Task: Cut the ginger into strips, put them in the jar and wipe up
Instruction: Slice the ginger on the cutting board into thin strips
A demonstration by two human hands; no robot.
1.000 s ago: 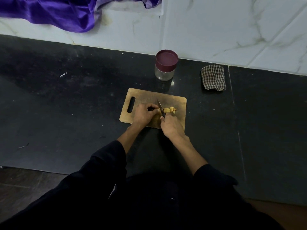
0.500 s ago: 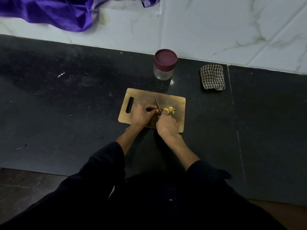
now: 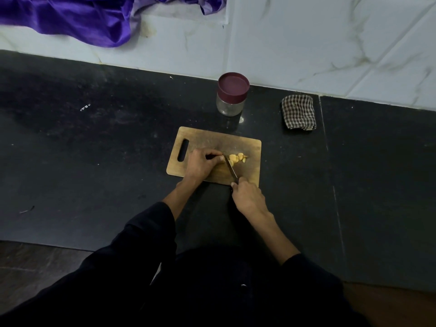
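Matt wooden board (image 3: 250, 147), glass jar (image 3: 230, 107)

Wooden cutting board (image 3: 250, 147) as reference: left hand (image 3: 203, 162) curled over ginger pieces (image 3: 237, 158) on it; right hand (image 3: 247, 197) at its near edge gripping knife (image 3: 230, 167); lidded jar (image 3: 232, 94) behind; checked cloth (image 3: 298, 112) behind-right.

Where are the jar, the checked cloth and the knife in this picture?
jar (image 3: 230, 107): head view, on its clear glass body.
checked cloth (image 3: 298, 112): head view, middle of the fold.
knife (image 3: 230, 168): head view, on the blade.
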